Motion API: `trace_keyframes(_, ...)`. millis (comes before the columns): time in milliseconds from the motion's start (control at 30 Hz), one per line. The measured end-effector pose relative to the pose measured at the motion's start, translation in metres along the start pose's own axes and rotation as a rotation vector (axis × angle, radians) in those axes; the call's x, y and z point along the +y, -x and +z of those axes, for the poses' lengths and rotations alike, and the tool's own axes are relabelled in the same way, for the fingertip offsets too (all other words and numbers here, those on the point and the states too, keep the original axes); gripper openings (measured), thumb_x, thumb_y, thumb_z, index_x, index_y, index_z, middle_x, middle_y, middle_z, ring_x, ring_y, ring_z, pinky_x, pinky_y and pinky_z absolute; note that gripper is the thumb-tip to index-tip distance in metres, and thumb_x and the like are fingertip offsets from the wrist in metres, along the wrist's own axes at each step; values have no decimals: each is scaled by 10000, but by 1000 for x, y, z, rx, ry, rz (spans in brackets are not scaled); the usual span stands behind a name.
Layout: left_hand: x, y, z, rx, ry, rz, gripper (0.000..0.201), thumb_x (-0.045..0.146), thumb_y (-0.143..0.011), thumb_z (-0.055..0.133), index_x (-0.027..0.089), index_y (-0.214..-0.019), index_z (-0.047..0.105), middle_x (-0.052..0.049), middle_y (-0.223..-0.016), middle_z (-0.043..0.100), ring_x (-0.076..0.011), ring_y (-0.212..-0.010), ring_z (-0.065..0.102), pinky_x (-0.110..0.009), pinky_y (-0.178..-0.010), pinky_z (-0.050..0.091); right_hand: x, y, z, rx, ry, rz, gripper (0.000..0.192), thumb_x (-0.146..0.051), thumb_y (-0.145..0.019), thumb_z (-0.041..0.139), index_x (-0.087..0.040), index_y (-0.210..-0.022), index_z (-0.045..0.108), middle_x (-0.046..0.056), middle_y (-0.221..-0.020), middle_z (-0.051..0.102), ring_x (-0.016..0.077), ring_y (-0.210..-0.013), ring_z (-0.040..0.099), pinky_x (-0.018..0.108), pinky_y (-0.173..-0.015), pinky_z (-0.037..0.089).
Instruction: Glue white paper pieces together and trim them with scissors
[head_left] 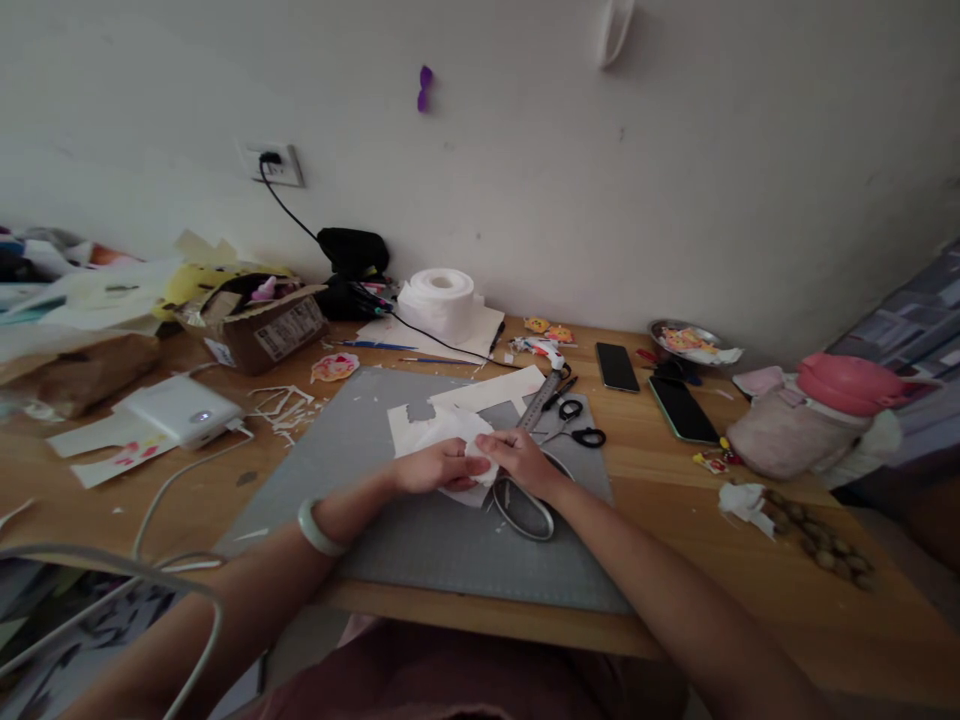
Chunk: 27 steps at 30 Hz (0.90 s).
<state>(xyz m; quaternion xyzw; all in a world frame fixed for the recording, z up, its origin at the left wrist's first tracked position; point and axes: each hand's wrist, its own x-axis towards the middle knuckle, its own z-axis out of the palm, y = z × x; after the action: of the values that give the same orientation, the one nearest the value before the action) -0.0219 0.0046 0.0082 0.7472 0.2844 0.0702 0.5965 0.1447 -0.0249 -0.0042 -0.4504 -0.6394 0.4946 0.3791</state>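
Over the grey cutting mat, my left hand and my right hand come together on a crumpled white tissue. Both hands are closed on it, thumbs pressed in from either side. Whether anything lies inside the tissue is hidden. Beneath them rest cut pieces of white paper. A pair of glasses or similar grey-rimmed loop lies under my right wrist; its kind is unclear. Just beyond my right hand are black-handled scissors, a metal ruler and a black pen.
A tissue roll stands behind the mat. A white glue gun is near the ruler. Two phones and a metal bowl sit right. Left are a cardboard box, a white power bank and its cable.
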Motion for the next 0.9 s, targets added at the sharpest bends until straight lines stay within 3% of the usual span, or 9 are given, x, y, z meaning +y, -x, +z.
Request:
trace_keyframes(167,3,-2,2,62,42,-79,480,605,-703,489,195,-475,387,45,-421,345,-75,-415,255,-271,-439,173,1,-1,-2,3,7,-7,463,-600,-729,488,-188,-542,389,-53,-521,270,81,-525,260,239,-491,202)
trace_keyframes(400,5,-10,7,259,161,-102,463,651,-654,482,196,-594,422,62,-504,378,-89,-478,323,-243,-479,260,4,-6,2,173,32,-10,472,-626,-735,462,-195,-544,426,-42,-485,347,99,-501,317,237,-466,244)
trace_keyframes(567,6,-11,8,319,150,-71,517,706,-677,422,193,-618,449,44,-502,422,-96,-467,345,-249,-463,242,7,-9,-7,133,129,-13,426,-534,-831,406,-196,-576,460,-37,-478,408,105,-468,370,232,-464,283)
trace_keyframes(633,5,-12,8,371,172,-76,543,744,-642,429,202,-609,422,53,-486,397,-95,-456,335,-248,-454,229,4,-14,-22,163,315,-65,344,-393,-842,455,-192,-564,483,-23,-505,467,115,-511,423,232,-502,309)
trace_keyframes(700,3,-14,7,397,161,-75,559,762,-640,414,205,-596,409,52,-482,398,-90,-442,318,-249,-449,219,-1,-24,-44,233,508,-59,197,-236,-829,474,-183,-675,587,-4,-588,563,127,-579,499,235,-566,353)
trace_keyframes(767,0,-17,5,460,169,-75,553,758,-662,392,208,-616,415,51,-485,413,-92,-436,320,-248,-447,223,-6,-37,-72,384,704,75,196,-141,-812,461,-195,-838,648,16,-720,641,136,-674,572,238,-640,395)
trace_keyframes(900,0,-20,1,561,217,-118,506,698,-704,397,200,-719,487,54,-483,426,-102,-434,331,-241,-445,231,-8,-68,-128,567,835,243,184,-183,-786,522,-184,-891,674,113,-947,670,239,-952,593,333,-794,416)
